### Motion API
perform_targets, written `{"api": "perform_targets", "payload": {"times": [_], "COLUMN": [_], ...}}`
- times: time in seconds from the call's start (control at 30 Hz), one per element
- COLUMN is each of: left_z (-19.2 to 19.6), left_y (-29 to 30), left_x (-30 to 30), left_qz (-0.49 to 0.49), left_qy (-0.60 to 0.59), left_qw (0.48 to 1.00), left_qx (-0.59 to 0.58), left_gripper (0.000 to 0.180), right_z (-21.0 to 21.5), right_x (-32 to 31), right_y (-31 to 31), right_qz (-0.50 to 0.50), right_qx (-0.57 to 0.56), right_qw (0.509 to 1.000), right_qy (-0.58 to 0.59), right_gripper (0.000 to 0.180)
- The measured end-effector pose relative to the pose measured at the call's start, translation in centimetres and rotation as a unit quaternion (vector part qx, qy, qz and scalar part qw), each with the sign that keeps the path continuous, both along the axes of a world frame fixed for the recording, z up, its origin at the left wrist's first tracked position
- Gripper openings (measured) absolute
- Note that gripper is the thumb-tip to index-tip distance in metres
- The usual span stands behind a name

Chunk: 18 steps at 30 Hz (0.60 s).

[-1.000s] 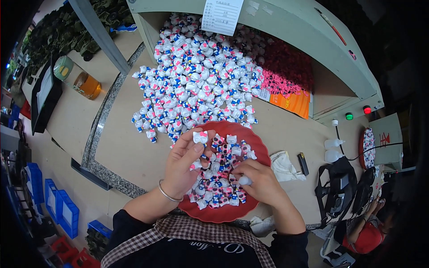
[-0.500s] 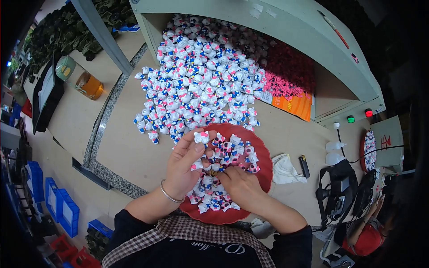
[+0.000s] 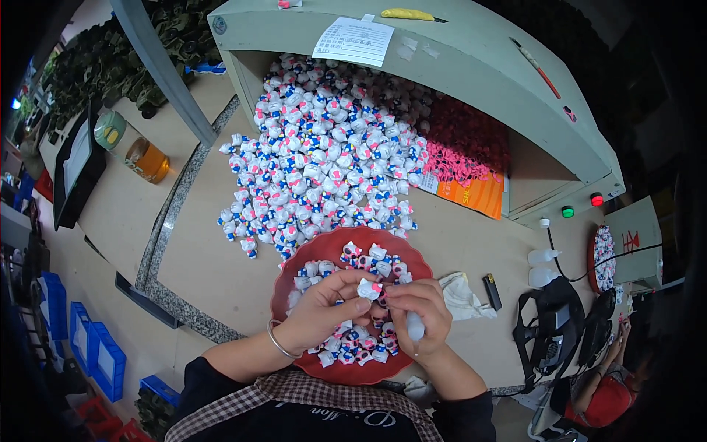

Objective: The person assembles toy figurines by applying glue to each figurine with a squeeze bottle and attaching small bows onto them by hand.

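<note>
My left hand point(image 3: 331, 306), a bangle at its wrist, pinches a small white cat-head figurine point(image 3: 369, 289) with a pink bow between thumb and fingertips. Close against it, my right hand point(image 3: 426, 313) is closed, its fingertips meeting by the figurine's right side. A translucent white squeeze bottle point(image 3: 416, 326) is tucked in the right palm, its thin tip pointing down. Whether the right fingertips also pinch a small part, I cannot tell. Both hands are over a red scalloped bowl point(image 3: 283, 274) holding many figurines, some wearing pink-and-dark glasses.
Beyond the bowl, a large pile of white figurines point(image 3: 324, 155) spills from a grey-green cabinet point(image 3: 471, 44), with pink glasses parts point(image 3: 471, 140) inside. A white cloth point(image 3: 464, 298) and black lighter-like item point(image 3: 492, 291) lie right. A tea bottle point(image 3: 147, 160) stands left; another person point(image 3: 607, 398) sits far right.
My right hand has come up out of the bowl's contents, now with the squeeze bottle in its palm. My left hand has moved right and lower with a figurine, meeting the right. The view has shifted.
</note>
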State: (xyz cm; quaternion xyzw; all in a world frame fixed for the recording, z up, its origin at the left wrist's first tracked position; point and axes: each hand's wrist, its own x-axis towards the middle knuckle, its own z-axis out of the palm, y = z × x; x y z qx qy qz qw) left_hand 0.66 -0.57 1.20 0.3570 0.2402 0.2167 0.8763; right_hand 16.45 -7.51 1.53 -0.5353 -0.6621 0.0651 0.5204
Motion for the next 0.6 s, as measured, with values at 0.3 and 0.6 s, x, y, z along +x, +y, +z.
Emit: {"api": "perform_targets", "payload": {"times": [0.3, 0.6], "left_z": [-0.8, -0.9], "left_y": [0.0, 0.3], "left_x": [0.2, 0.1], "left_qz": [0.049, 0.047], "left_qy": [-0.043, -0.074], "left_qw": [0.997, 0.994], "left_qx": [-0.039, -0.065], "left_gripper": [0.034, 0.033], "right_z": [-0.3, 0.4], "right_x": [-0.5, -0.2], "right_y": [-0.3, 0.1], "right_qz": [-0.02, -0.072], "right_qx": [0.042, -0.08], "right_qw": [0.997, 0.993], "right_qy": [-0.059, 0.05], "right_gripper": [0.029, 0.02]}}
